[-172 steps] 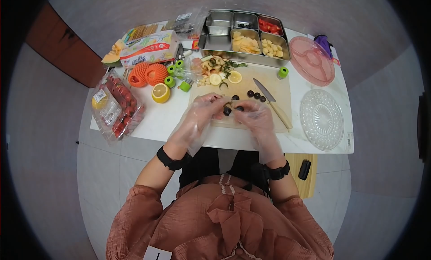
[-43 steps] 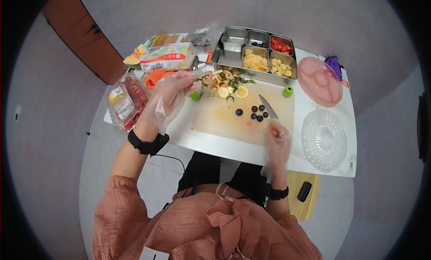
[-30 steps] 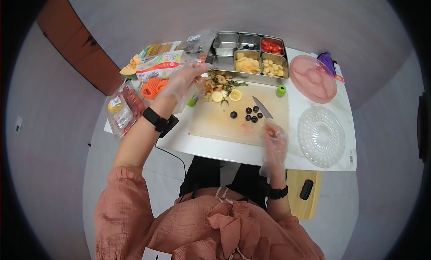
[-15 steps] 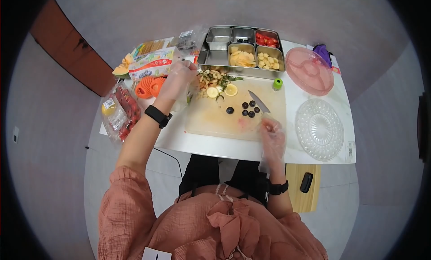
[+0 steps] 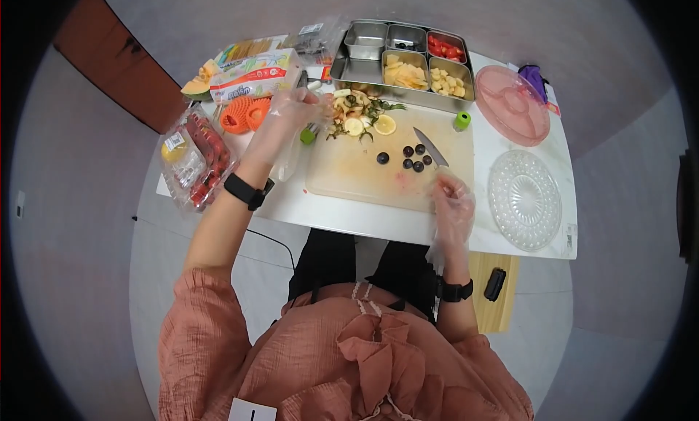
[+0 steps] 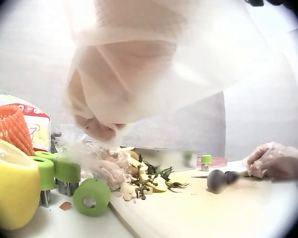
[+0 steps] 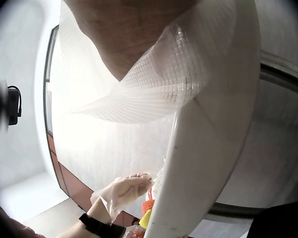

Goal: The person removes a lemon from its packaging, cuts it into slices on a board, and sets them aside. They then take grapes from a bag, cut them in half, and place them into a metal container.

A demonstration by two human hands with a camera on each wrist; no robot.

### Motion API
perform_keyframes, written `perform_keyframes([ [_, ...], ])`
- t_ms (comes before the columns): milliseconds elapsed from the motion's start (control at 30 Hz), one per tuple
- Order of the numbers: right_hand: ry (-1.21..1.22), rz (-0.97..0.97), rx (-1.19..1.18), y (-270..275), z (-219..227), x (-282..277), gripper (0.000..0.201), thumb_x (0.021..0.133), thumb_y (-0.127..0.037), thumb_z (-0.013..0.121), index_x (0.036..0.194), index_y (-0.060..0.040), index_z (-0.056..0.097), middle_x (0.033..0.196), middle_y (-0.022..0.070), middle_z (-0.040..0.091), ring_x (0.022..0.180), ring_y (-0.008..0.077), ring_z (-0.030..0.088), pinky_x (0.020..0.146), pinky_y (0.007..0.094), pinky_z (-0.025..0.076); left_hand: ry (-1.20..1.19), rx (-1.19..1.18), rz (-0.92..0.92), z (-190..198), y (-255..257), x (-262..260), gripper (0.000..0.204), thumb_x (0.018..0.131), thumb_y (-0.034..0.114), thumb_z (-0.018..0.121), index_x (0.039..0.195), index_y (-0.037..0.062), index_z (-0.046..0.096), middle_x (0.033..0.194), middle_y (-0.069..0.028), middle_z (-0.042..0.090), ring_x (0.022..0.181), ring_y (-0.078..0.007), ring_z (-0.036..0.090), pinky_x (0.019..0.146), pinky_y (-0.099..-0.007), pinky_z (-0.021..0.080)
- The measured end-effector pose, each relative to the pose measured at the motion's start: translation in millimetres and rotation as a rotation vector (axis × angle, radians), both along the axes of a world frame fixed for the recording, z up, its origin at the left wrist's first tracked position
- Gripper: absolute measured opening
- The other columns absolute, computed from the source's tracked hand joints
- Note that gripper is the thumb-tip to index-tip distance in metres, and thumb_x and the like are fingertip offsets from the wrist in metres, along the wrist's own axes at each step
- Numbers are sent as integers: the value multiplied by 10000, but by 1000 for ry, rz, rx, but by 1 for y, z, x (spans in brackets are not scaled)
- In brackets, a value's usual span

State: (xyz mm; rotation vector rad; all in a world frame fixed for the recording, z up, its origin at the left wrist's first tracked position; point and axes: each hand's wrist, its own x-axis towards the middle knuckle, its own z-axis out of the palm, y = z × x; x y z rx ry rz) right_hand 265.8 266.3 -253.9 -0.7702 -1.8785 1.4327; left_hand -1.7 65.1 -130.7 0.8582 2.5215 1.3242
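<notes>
My gloved left hand (image 5: 295, 112) hangs above the left end of the scrap pile (image 5: 357, 112) of peels, green tops and lemon slices. In the left wrist view, its fingers (image 6: 97, 128) droop loosely bent inside the plastic glove, with no object visible in them. At the board's right edge, my gloved right hand (image 5: 453, 197) lies over the handle of a knife (image 5: 431, 146), hiding most of it; its fingers are loosely curled. Several dark grapes (image 5: 418, 167) sit on the cutting board (image 5: 349, 177) left of the blade, one (image 5: 383, 158) apart from the others.
Behind the board stands a steel tray (image 5: 408, 95) with bins of cut fruit. A pink divided dish (image 5: 512, 104) and a clear plate (image 5: 524, 199) lie to the right. Fruit packs (image 5: 196, 159), orange foam nets (image 5: 244, 115), a halved lemon (image 6: 12, 183) and green-topped cutters (image 6: 92, 197) occupy the left.
At first both hands worked together on grapes over the board. They have parted: left to the scrap pile, right to the knife handle. The grapes now lie on the board.
</notes>
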Motion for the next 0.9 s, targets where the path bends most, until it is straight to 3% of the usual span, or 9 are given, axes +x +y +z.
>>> perform_keyframes([
  [67,-16,4,4,0,3,0,234,901,-86,671,1121,-23,718,956,37,668,833,104,591,763,268,495,7,-12,13,-3,-3,10,184,889,160,665,968,-1,707,747,-15,621,681,-93,561,622,-268,458],
  [133,-16,-13,6,-2,5,0,231,900,-89,672,1118,-26,718,955,46,674,833,117,603,765,276,499,5,15,51,-9,-6,19,171,861,161,713,859,-9,705,730,-58,655,684,-108,576,647,-284,476],
  [200,-17,-33,10,-3,8,1,229,899,-92,674,1115,-29,719,954,56,681,833,130,615,767,283,504,-85,-25,9,-14,-7,29,164,857,158,717,868,-5,711,742,-66,668,691,-111,593,652,-282,482],
  [367,33,-41,268,-12,40,11,174,887,-38,667,1055,-33,714,989,129,696,859,221,663,788,330,524,-179,-220,-126,-36,-1,34,194,843,174,726,943,8,741,785,-109,707,720,-157,654,689,-306,509],
  [533,-24,-124,476,1,63,26,176,872,-10,660,1043,-25,694,1008,167,690,889,298,670,805,372,529,110,-204,-201,-50,7,34,351,803,191,728,1100,4,730,823,-183,708,759,-241,678,742,-363,518],
  [667,-193,-169,641,16,58,29,225,845,-23,660,1070,-21,679,1055,199,688,951,390,663,835,422,532,120,-155,-237,-42,8,44,361,791,159,726,1104,-20,712,818,-194,697,745,-243,670,713,-361,510],
  [767,-290,-147,655,17,58,26,230,845,-55,659,1070,-9,675,1086,207,684,997,412,649,862,440,533,42,-170,-193,-27,6,60,338,793,138,733,1079,-40,705,819,-205,691,733,-246,661,691,-358,503],
  [833,-349,-104,603,17,63,22,248,844,-73,664,1083,-7,671,1084,204,684,1007,411,642,873,447,530,74,-182,-207,-22,4,69,300,824,149,767,1067,-20,719,834,-113,685,706,-177,628,668,-317,502],
  [900,-404,-56,547,17,64,18,267,844,-91,669,1096,-6,666,1081,202,684,1016,411,634,883,454,527,33,-133,-241,-23,1,75,277,833,136,744,1050,-33,714,886,-162,694,746,-220,651,688,-338,509],
])
